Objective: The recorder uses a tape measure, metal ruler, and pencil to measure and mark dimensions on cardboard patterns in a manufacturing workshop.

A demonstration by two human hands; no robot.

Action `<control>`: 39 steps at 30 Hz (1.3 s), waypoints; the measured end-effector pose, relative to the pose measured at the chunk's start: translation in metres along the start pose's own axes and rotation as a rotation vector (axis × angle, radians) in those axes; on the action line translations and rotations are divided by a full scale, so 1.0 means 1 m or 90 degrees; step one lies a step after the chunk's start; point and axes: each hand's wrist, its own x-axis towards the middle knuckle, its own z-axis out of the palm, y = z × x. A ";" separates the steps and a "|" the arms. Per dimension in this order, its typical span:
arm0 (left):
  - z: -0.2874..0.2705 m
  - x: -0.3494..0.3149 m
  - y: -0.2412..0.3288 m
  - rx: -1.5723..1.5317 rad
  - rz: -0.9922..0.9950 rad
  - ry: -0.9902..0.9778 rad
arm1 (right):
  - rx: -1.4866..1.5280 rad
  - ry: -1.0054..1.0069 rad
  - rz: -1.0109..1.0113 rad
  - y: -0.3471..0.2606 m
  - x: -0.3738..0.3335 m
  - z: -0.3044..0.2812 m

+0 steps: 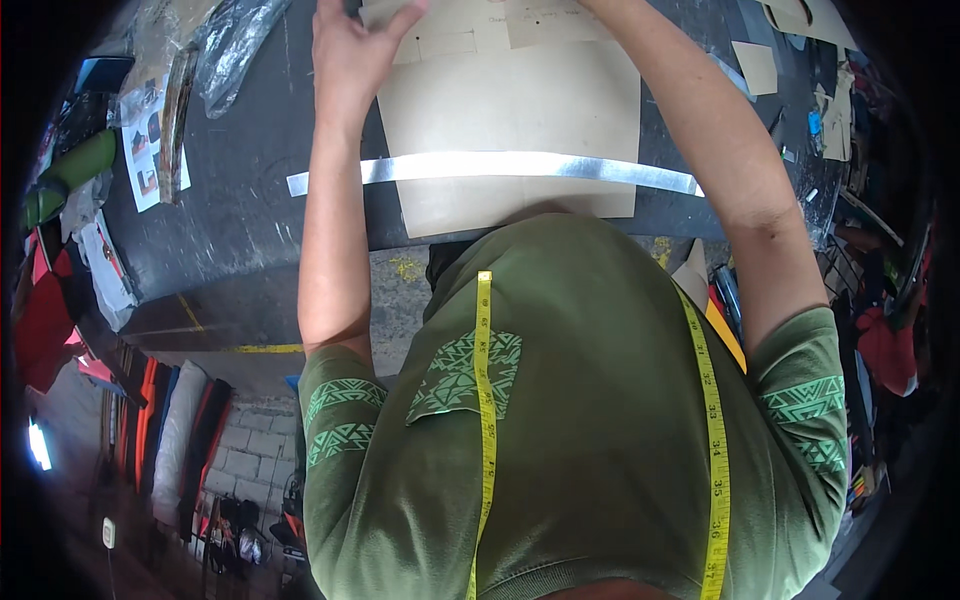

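Observation:
My left hand (358, 48) is at the top edge, over the left side of a large sheet of tan pattern card (500, 110). Its thumb stretches out to the right, apart from the fingers, and nothing shows in its grip; the fingertips are partly cut off. Of my right arm only the forearm (680, 110) shows, reaching across the card's right side; the hand lies beyond the top edge. A long metal ruler (500, 165) lies crosswise on the card, below both hands. Smaller card pieces (555, 25) with pencil lines rest at the card's far end.
Clear plastic wrapping (235, 55), a wooden strip (177, 125) and a printed sheet (145, 150) lie on the dark table (250, 235) at left. Card offcuts (757, 68) are at right. A yellow tape measure (485, 380) hangs round my neck. Fabric rolls (180, 430) stand lower left.

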 end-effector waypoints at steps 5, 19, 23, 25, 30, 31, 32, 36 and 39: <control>-0.001 -0.013 -0.009 0.075 -0.098 0.024 | 0.084 0.033 0.013 0.000 -0.007 0.000; 0.001 -0.013 0.029 0.165 -0.203 -0.015 | 0.047 -0.004 0.026 -0.006 -0.009 -0.008; 0.004 -0.023 0.003 0.297 -0.024 0.057 | 0.061 0.008 0.024 -0.010 -0.011 -0.010; 0.004 -0.022 -0.006 0.330 0.013 0.069 | 0.066 0.003 0.035 -0.011 -0.012 -0.011; 0.004 -0.018 0.005 0.305 -0.039 0.022 | 0.091 -0.013 0.034 -0.007 -0.015 -0.013; 0.004 -0.017 0.004 0.305 -0.038 0.021 | 0.078 -0.002 0.034 -0.006 -0.014 -0.011; 0.003 -0.016 0.003 0.307 -0.035 0.016 | 0.064 0.008 0.030 -0.008 -0.014 -0.011; 0.000 -0.015 0.000 0.357 -0.021 0.013 | 0.102 -0.025 0.043 -0.008 -0.015 -0.014; -0.005 -0.018 -0.001 0.311 -0.040 0.013 | 0.051 -0.004 0.014 -0.016 -0.012 -0.013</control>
